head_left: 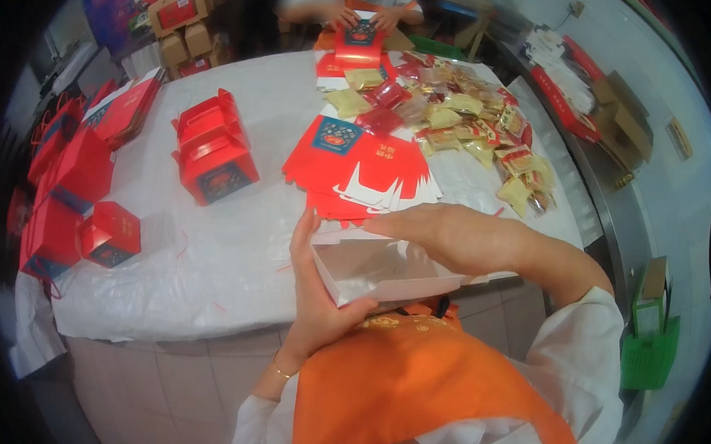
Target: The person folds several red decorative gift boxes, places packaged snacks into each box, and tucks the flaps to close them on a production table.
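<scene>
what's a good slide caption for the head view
Left hand holds an open pale box, right hand over its far side; flat red cartons and wrapped snacks lie beyond.

A head-worn fisheye looks down across the nearby table [218,271].

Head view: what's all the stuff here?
Open box: one, white, between hands
Flat cartons: several, red, mid-table
Wrapped packets: many, yellow and red, table's right
Handled boxes: two, red, left of cartons
Other boxes: several, red, table's left
Table cover: one, white, on table
Cardboard boxes: several, brown, upper left
Green bags: at least one, right side
Co-worker's hands: two, across table
Aprons: two, orange, both people
Left hand: one, box's left
Right hand: one, box's right
</scene>
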A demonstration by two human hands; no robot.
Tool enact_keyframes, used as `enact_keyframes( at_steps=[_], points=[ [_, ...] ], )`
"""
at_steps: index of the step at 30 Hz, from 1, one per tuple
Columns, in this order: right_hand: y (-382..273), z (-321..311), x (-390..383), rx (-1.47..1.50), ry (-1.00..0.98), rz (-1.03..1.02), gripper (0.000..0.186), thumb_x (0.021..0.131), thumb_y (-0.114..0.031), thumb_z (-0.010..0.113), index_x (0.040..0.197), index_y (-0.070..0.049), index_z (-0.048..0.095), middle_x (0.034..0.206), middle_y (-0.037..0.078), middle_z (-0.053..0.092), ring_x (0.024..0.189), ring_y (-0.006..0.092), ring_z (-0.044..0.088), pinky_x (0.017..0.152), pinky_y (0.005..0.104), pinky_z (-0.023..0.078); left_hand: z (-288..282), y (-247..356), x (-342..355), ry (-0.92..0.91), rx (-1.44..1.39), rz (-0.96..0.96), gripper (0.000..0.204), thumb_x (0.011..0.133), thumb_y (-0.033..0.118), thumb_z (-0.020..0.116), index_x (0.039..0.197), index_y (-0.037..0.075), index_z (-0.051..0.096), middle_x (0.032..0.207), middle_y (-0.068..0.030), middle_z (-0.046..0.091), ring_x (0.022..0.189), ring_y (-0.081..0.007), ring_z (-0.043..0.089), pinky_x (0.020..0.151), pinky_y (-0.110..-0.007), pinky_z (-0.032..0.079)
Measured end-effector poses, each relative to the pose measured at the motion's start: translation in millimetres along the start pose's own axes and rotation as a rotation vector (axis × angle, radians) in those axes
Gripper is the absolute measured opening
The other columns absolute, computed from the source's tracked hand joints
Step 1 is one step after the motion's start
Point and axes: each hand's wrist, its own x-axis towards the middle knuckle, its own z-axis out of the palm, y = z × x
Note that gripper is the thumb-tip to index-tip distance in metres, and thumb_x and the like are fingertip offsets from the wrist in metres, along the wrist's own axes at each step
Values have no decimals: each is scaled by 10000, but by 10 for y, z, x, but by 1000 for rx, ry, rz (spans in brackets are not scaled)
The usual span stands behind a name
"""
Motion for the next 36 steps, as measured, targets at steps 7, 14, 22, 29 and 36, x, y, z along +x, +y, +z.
enact_keyframes(
  at_steps=[7, 14, 22, 29, 36],
  points=[
    [-132, 12, 102, -758, 139, -192, 749, 854, -142, 624, 1572, -192, 417, 1246, 66, 545, 951, 216, 561, 793, 321, 505, 16, -70, -8, 65, -21, -7, 1223, 720, 363, 875, 1593, -18, 108, 1638, -217, 167, 1508, -385, 238, 1221, -499, 240],
    [-60, 1, 144, -905, 67, -249, 753, 887, -167, 596, 1600, -214, 359, 1000, 25, 485, 848, 152, 524, 607, 237, 479, 67, -262, -49, 134, 9, 149, 1136, 756, 379, 867, 1552, -7, 155, 1629, -256, 165, 1490, -425, 266, 1212, -555, 251],
    [19, -16, 144, -874, 6, -313, 727, 911, -178, 565, 1604, -221, 348, 999, 17, 500, 828, 145, 541, 616, 236, 492, 191, -232, -84, 268, -17, 141, 1095, 773, 463, 854, 1542, -1, 229, 1601, -270, 218, 1479, -453, 290, 1202, -562, 260],
    [98, -62, 141, -459, -75, -322, 643, 948, -197, 566, 1566, -164, 395, 1069, 123, 526, 907, 277, 604, 689, 377, 544, -201, -55, 101, -50, 465, 212, 921, 962, 688, 447, 1533, -28, 348, 1578, -240, 374, 1471, -450, 338, 1196, -522, 263],
    [93, -117, 205, -218, -177, -217, 575, 941, -167, 638, 1491, -102, 484, 1105, 173, 564, 986, 333, 624, 781, 447, 541, -259, 114, 378, -181, 319, 106, 363, 968, 286, 479, 1104, -12, 636, 1287, -206, 600, 1209, -372, 554, 1068, -455, 400]
  ],
)
